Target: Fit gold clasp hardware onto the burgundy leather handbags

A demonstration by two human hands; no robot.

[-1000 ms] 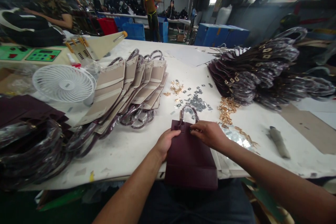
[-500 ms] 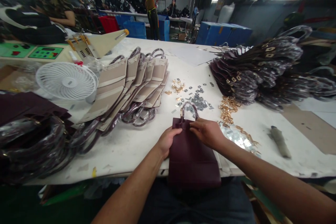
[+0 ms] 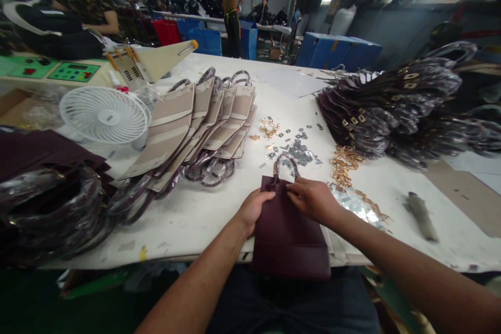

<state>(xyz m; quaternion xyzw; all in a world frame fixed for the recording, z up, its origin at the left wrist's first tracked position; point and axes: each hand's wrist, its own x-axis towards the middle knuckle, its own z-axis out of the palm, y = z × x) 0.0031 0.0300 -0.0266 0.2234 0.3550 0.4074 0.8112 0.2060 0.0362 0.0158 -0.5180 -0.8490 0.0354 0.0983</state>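
Note:
A dark burgundy bag panel (image 3: pixel 291 237) with a plastic-wrapped loop handle (image 3: pixel 287 159) lies at the table's front edge and hangs slightly over it. My left hand (image 3: pixel 254 209) grips its left side, thumb on top near the handle's base. At the upper right of the panel, my right hand (image 3: pixel 313 198) has its fingers pinched on the leather edge below the handle; whether a small part is between them is hidden. Just beyond the handle lie scattered flat metal plates (image 3: pixel 299 152). Gold fittings (image 3: pixel 344 164) and shiny silver plates (image 3: pixel 358 203) are heaped beside my right forearm.
Beige-lined bag panels (image 3: pixel 164 130) fan out on the left, with burgundy panels (image 3: pixel 50 162) nearer me. A white fan (image 3: pixel 105 115) stands behind those. More wrapped burgundy panels (image 3: pixel 352 109) are piled at the right, near a grey roll (image 3: pixel 421 216). Other people work in the background.
The whole view has shifted slightly, so everything sits a little further right. Both hands keep their places on the burgundy bag panel.

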